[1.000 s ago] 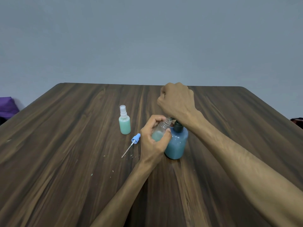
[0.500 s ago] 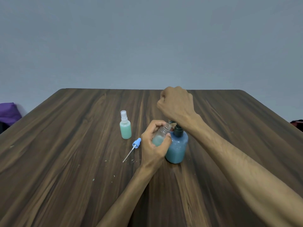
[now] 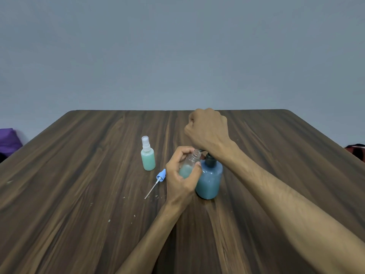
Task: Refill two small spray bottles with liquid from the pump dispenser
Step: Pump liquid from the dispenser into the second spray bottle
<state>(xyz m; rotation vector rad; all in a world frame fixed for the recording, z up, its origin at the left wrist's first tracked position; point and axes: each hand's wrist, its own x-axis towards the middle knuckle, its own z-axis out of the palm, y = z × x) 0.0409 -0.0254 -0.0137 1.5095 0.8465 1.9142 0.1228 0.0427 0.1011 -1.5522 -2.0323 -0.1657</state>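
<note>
We see the left hand [image 3: 180, 178] gripping the open spray bottle [image 3: 188, 165], tilted, neck under the pump dispenser [image 3: 209, 177] spout, centre frame. The right hand [image 3: 207, 129] is fisted over the pump head; grip on it hidden, can't tell. Capped spray bottle [image 3: 148, 155] stands left of centre, blue sprayer cap [image 3: 158, 179] lying beside it. No labels readable.

Dark brown streaked woodgrain table [image 3: 79, 194], plain grey-blue wall [image 3: 177, 46], blue pump dispenser [image 3: 209, 180] with black collar, mint-green spray bottle [image 3: 148, 160] with white top, clear open bottle [image 3: 190, 165] holding pale green liquid, light blue spray cap [image 3: 161, 175], purple cloth [image 3: 8, 141].
</note>
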